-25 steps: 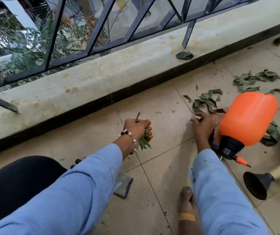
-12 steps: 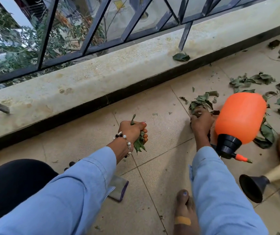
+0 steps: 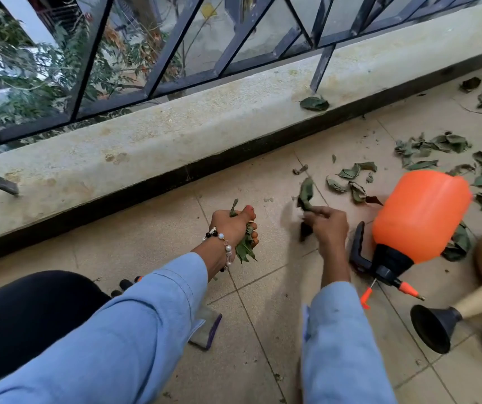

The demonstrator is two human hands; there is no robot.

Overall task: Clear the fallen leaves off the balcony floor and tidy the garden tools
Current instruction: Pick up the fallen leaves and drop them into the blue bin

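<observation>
The left hand clutches a bunch of gathered leaves and the right hand pinches one more, yet many scattered leaves remain on the balcony floor around the untidied orange sprayer.

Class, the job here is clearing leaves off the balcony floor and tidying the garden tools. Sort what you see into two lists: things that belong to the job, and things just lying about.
Belongs to the job:
- leaves on the floor
- bunch of leaves gripped in the left hand
- leaf held by the right hand
- orange sprayer
- watering can spout

Just lying about:
- cloth
- railing
- ledge
</observation>
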